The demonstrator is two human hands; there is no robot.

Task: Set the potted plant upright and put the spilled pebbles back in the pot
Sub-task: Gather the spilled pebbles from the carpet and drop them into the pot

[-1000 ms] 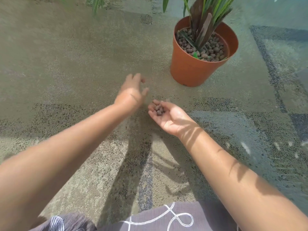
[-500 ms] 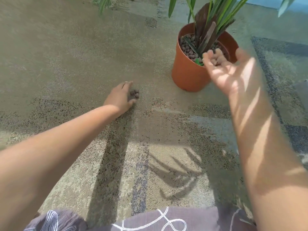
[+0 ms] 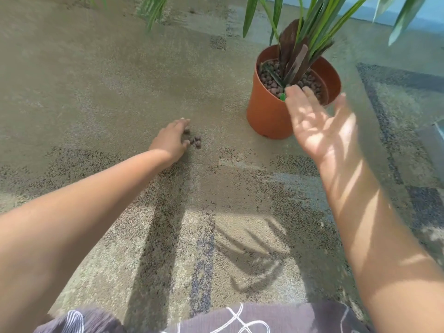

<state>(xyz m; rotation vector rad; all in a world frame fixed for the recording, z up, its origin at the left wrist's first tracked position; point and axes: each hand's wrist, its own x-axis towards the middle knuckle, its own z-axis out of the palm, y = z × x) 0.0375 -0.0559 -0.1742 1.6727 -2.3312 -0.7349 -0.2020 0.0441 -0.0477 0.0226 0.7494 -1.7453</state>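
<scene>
Pot [image 3: 269,116] upright. L hand [image 3: 171,140] on carpet [image 3: 96,92], fingers loosely curled, gripping nothing; pebbles [image 3: 194,140] touch its fingertips, just right. R hand [image 3: 317,121] flat open, empty, at pot rim, farther off.

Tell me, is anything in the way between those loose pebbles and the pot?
Nothing visible. The pebbles lie on bare carpet by the left hand, with open floor up to the pot.
</scene>
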